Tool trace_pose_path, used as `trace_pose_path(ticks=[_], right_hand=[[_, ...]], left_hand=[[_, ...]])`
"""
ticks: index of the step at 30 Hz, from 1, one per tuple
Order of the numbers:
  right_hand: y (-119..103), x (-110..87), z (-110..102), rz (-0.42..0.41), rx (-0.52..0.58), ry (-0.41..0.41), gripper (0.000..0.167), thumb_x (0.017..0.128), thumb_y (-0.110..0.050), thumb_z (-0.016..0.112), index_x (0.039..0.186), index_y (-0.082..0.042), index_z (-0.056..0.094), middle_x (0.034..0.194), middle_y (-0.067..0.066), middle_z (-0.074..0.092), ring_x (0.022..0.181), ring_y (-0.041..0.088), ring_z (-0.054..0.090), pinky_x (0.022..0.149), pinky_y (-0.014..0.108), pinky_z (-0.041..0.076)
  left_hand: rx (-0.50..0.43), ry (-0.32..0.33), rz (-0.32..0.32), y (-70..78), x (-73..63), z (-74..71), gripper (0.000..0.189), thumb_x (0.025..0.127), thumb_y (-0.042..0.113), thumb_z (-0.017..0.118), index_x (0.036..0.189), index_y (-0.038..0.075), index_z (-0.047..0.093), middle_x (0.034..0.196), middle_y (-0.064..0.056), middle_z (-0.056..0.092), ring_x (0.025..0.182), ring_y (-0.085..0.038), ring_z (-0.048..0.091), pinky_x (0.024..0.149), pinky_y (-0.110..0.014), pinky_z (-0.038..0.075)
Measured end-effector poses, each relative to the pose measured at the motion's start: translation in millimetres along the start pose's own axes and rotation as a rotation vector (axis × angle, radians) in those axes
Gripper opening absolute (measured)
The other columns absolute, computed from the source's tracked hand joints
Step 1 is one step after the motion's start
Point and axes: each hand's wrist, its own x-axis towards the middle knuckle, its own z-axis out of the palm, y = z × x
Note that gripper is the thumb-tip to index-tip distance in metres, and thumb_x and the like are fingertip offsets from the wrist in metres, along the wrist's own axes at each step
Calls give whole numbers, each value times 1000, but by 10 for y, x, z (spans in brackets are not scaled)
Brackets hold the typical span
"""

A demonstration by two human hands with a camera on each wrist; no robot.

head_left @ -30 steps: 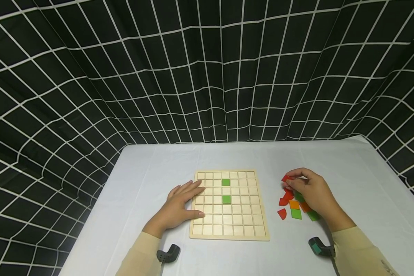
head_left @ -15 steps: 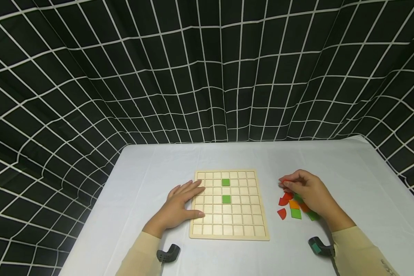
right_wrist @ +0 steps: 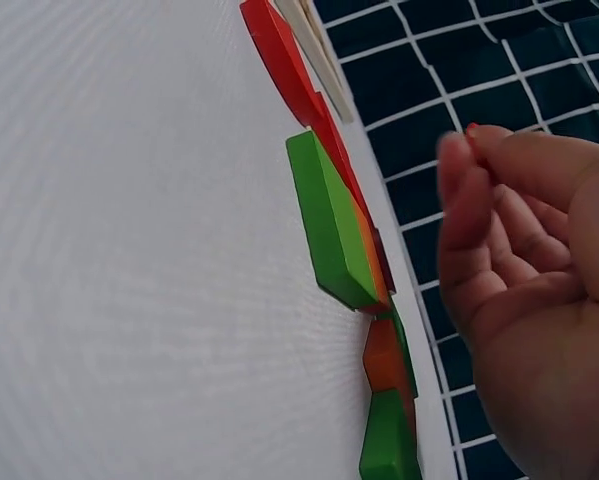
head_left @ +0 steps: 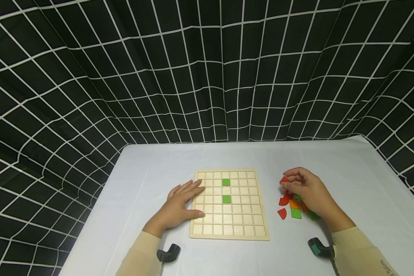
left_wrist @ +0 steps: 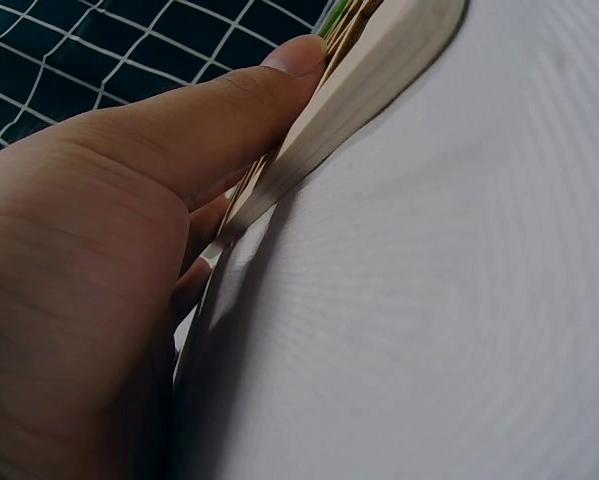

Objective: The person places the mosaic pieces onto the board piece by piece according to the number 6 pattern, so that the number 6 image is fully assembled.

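My left hand [head_left: 175,210] rests on the left edge of a pale wooden grid board [head_left: 237,219], its fingers straight and spread. In the left wrist view the thumb [left_wrist: 214,125] lies across the board's rim. Two green square tiles [head_left: 226,199] sit in cells of one column, a cell apart. To the right of the board, my right hand [head_left: 310,191] pinches a small red piece [head_left: 283,179] between thumb and fingers, raised over a cluster of loose pieces. The fingers hide most of that piece's outline.
Below the right hand lie red quarter-round pieces [head_left: 281,213], an orange tile [head_left: 294,204] and green tiles [head_left: 296,213], partly covered by the hand. A white cloth [head_left: 151,165] covers the table. A black curtain with white grid lines [head_left: 207,76] hangs behind it.
My right hand shifts slightly over the pieces, and the red piece between its fingers turns and rises a little. The left hand and the board stay where they were.
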Motion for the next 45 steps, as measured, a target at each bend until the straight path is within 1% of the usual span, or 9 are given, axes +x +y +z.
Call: trace_pose_path(ticks=[4,7,11,15,21,27,35,39,45], right_hand=[[-17,-13,-7,-13,-38,49,26,106,-19,76,123,-1,69,103,14,76,85,29,72,72,27,63],[-28,-20,-6,-26,-46,56,27,106,-19,75,128,-3,72,105,13,75,86,28,72,74,26,63],[-58,-35,0,-34,-35,41,29,108,-18,73,134,-4,74,111,13,76,89,27,74,77,26,63],[-97,-45,1,-22,10,11,25,110,-14,69,131,-3,74,111,15,77,88,30,75,78,27,63],[-141,-52,16,22,14,-21,32,110,-17,69,138,-1,71,110,13,79,93,31,75,80,27,63],[-192,-66,58,34,33,-39,31,106,-21,76,127,1,71,105,17,76,86,35,75,75,32,63],[-260,-83,97,47,83,-74,35,103,-24,80,128,-1,71,103,22,74,76,41,75,59,36,59],[-294,-92,117,48,84,-74,35,103,-24,80,126,0,72,106,21,76,77,42,74,64,38,63],[-349,-101,155,27,89,-73,32,103,-23,80,124,-1,73,107,20,77,74,43,73,62,43,64]], left_hand=[[6,2,0,5,0,-1,85,90,52,87,163,22,55,176,5,31,164,-24,19,130,-54,1],[11,-1,-1,20,-3,-11,85,90,51,87,163,21,54,176,5,31,164,-24,19,130,-54,1],[15,-6,0,31,-4,-18,86,90,50,87,163,21,54,177,5,30,164,-24,19,130,-53,1],[18,-6,1,30,5,-15,85,91,51,87,164,22,53,177,5,30,164,-24,18,130,-53,0],[18,-1,0,19,2,-4,84,91,51,87,163,22,55,176,5,32,164,-24,19,130,-54,1],[14,-5,-2,23,-2,-9,85,90,50,87,163,22,54,176,6,31,164,-22,18,130,-53,0],[12,-7,7,5,-4,-7,85,91,51,87,163,21,54,177,5,30,164,-24,19,130,-54,0],[15,-9,8,4,-1,-12,86,91,52,87,164,22,53,177,5,30,164,-23,19,130,-53,1],[13,-10,1,3,1,-12,85,91,52,87,164,23,53,177,6,30,164,-22,18,130,-52,0]])
